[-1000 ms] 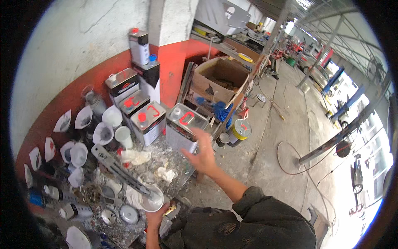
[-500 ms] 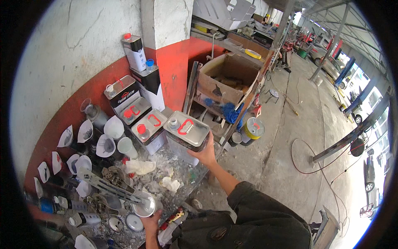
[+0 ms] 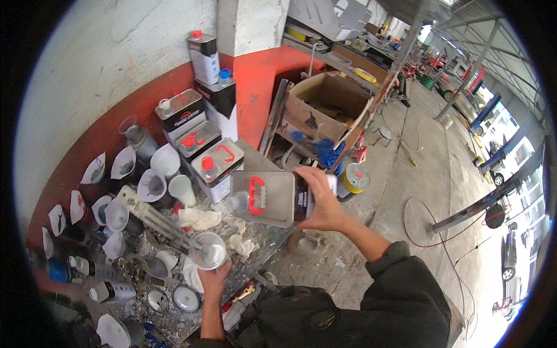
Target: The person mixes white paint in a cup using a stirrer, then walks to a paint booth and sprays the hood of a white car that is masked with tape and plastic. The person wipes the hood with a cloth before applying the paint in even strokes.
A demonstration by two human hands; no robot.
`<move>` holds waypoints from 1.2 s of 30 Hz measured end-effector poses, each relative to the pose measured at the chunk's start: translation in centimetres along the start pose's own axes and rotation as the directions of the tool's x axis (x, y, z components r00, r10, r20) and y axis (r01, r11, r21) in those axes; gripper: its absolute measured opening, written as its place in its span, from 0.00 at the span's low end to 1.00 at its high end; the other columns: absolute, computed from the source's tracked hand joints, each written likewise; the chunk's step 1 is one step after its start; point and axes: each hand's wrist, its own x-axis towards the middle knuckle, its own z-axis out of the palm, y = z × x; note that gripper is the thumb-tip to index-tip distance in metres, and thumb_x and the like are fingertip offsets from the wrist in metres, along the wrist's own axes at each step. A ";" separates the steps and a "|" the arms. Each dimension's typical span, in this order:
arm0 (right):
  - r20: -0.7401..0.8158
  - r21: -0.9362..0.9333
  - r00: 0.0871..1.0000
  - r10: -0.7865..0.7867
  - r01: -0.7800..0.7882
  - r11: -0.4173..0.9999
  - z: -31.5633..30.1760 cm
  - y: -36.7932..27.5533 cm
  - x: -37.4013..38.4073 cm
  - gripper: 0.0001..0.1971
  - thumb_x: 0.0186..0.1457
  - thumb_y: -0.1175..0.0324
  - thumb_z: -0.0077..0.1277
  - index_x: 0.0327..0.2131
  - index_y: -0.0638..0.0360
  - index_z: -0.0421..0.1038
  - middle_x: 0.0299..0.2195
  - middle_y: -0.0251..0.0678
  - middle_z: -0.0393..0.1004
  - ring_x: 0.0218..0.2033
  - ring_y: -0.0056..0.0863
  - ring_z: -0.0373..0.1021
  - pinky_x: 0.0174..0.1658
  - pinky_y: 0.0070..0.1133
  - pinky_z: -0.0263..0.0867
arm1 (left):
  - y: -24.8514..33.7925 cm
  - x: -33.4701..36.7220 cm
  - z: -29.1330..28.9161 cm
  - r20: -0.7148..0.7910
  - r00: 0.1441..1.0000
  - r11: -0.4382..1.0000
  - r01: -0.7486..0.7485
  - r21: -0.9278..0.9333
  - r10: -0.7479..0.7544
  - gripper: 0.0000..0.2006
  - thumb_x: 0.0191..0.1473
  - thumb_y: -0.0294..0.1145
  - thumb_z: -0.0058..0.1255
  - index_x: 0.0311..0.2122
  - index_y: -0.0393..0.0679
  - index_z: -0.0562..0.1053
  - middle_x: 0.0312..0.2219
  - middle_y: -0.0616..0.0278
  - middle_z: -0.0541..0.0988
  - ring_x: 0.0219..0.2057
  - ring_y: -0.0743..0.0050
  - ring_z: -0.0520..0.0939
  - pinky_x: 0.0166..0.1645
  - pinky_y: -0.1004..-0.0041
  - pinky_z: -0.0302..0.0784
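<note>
My left hand (image 3: 214, 279) is closed round a white cup (image 3: 203, 264) at the front of the cluttered bench. Long pale mixing sticks (image 3: 155, 217) lean out of the cup up to the left, and its contents look silvery-grey. My right hand (image 3: 326, 204) grips a rectangular metal can (image 3: 277, 200) by its base end and side. The can lies tipped over in the air, its top with a red handle (image 3: 253, 196) turned toward me. Its pale spout (image 3: 237, 203) is above and to the right of the cup; whether liquid flows is too blurred to tell.
More metal cans (image 3: 216, 168) stand against the red and white wall. Several used cups with paper strainers (image 3: 152, 185) crowd the bench's left, near crumpled tissue (image 3: 199, 218) and round lids (image 3: 185, 298). A cardboard box (image 3: 328, 104) sits beyond; a hose (image 3: 406, 223) lies on the floor.
My right hand has lifted the can off the bench and tipped it, its top swinging toward the cup. The left hand keeps hold of the cup, slightly raised.
</note>
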 end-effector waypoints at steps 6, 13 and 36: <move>0.101 -0.063 0.981 -0.165 0.171 0.983 -1.9 -1.7 1.0 0.56 0.24 0.55 0.72 0.61 0.61 0.58 0.56 0.47 0.61 0.57 0.48 0.58 0.60 0.40 0.54 | 0.7 1.1 1.3 0.043 0.998 0.988 -0.044 0.149 0.038 0.41 0.41 0.25 0.70 0.60 0.38 0.59 0.52 0.56 0.70 0.54 0.66 0.73 0.57 0.66 0.71; 0.170 -0.180 0.951 -0.258 0.287 0.941 -2.1 -3.6 1.8 0.56 0.23 0.60 0.73 0.62 0.56 0.56 0.57 0.48 0.60 0.58 0.51 0.58 0.61 0.43 0.52 | 3.1 0.5 3.0 -0.004 0.988 0.972 -0.152 0.181 0.155 0.43 0.39 0.24 0.70 0.60 0.40 0.58 0.53 0.56 0.65 0.56 0.64 0.70 0.57 0.64 0.73; 0.290 -0.257 0.871 -0.397 0.471 0.844 -1.9 -7.0 4.5 0.52 0.21 0.64 0.70 0.59 0.45 0.61 0.56 0.45 0.62 0.57 0.50 0.60 0.61 0.49 0.50 | 3.1 0.4 3.2 -0.030 0.983 0.977 -0.175 0.122 0.179 0.43 0.37 0.22 0.70 0.59 0.39 0.59 0.53 0.54 0.66 0.56 0.62 0.70 0.59 0.66 0.68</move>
